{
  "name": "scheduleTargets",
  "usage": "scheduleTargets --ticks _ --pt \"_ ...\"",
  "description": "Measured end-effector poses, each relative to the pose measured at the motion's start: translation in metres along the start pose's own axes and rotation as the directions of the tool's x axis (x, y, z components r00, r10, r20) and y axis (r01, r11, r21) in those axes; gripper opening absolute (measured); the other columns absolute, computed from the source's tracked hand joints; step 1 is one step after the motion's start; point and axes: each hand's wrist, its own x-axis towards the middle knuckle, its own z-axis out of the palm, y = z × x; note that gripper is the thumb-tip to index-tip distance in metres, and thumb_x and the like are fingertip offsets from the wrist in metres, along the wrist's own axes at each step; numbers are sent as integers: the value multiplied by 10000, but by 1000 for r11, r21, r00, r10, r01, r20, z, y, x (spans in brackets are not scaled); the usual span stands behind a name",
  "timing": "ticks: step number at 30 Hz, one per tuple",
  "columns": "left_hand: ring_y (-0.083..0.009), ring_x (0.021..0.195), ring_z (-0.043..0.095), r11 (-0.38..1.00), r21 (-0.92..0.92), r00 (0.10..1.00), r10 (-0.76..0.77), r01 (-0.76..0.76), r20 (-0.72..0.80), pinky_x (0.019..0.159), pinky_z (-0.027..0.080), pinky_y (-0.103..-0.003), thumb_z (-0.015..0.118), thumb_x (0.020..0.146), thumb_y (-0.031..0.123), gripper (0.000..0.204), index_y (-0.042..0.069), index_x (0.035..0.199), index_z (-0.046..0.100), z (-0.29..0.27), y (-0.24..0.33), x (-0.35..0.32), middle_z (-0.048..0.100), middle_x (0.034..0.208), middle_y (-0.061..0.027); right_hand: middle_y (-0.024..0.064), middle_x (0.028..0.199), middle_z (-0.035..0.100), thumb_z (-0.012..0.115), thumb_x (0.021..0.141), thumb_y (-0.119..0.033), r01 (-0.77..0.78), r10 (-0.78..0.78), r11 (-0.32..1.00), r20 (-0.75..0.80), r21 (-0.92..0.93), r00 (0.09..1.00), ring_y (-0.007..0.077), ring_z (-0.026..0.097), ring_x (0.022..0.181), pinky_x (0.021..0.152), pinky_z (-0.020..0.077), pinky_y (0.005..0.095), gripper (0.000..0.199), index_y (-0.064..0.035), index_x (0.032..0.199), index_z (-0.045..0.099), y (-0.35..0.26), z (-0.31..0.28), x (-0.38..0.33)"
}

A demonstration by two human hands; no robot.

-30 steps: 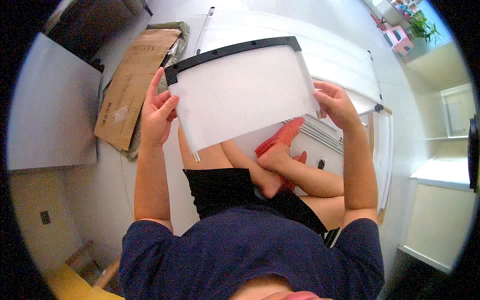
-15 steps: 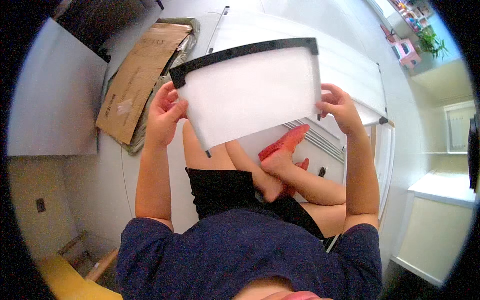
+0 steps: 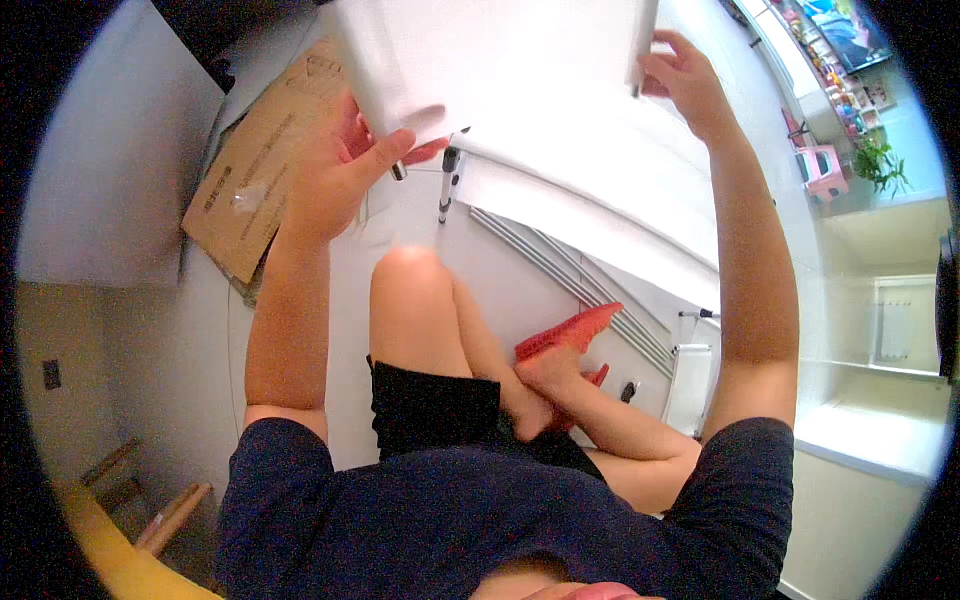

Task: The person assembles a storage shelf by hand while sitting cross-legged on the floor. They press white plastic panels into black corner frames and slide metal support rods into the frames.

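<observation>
A white fabric panel [image 3: 500, 45] is raised at the top of the view, its upper part cut off by the frame. My left hand [image 3: 345, 165] is closed round its left edge, thumb over the near side and fingers behind, beside a short metal tube end [image 3: 398, 171]. At the opposite edge, my right hand [image 3: 685, 80] pinches the panel's tubed side with bent fingers. Beneath, a larger white panel assembly [image 3: 580, 222] with black corner connectors [image 3: 450, 160] lies on the floor. Several slim metal tubes [image 3: 560, 275] rest beside it.
Flattened cardboard [image 3: 245, 195] lies at the left by a grey cabinet side [image 3: 110, 160]. My crossed legs and red shoes [image 3: 565, 335] are in the middle, near a small black part [image 3: 629, 391]. A pink stool [image 3: 824, 172] and a plant [image 3: 880, 168] stand far right.
Both hands have moved farther away with the panel, lifting it toward the top of the view. Its black-edged side has gone mostly out of sight, and the larger panel's near end now shows.
</observation>
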Motion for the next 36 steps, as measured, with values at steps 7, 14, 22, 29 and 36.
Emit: scheduleTargets --ticks 7,14,22,29,36 --pt "-175 883 623 940 103 944 -319 326 -77 734 511 -277 553 881 99 298 -39 1131 468 -23 -25 29 598 1047 -128 112 871 612 573 832 -39 -79 -4 926 220 369 976 203 613 801 716 542 326 249 -5 1069 504 7 60 114" --pt "-134 851 619 891 182 905 -387 416 -173 717 511 -246 631 825 61 298 -50 1091 554 -20 -44 34 638 959 -114 101 855 618 575 847 -82 -108 -12 900 272 422 962 184 610 784 685 531 313 214 -35 1047 516 43 117 164" --pt "-130 854 629 942 162 954 -278 293 -109 753 512 -252 652 773 -34 241 -33 997 563 -2 -70 26 659 948 -131 78 842 604 571 846 -78 -94 -71 830 272 550 960 175 602 774 711 518 308 221 -49 1058 515 70 144 178" --pt "-134 835 641 936 145 942 -301 322 -147 750 513 -262 665 769 -9 227 -16 976 571 9 -82 19 670 915 -115 95 881 603 562 846 -60 -111 -48 803 249 586 967 191 607 804 744 523 329 234 -47 1073 507 75 145 172" --pt "-117 764 645 885 401 971 -203 238 -127 696 510 -244 718 720 22 191 6 885 623 7 -90 11 676 854 -93 87 878 605 545 853 -39 -114 -28 778 216 617 976 196 604 834 775 518 340 225 -25 1074 506 78 147 164"
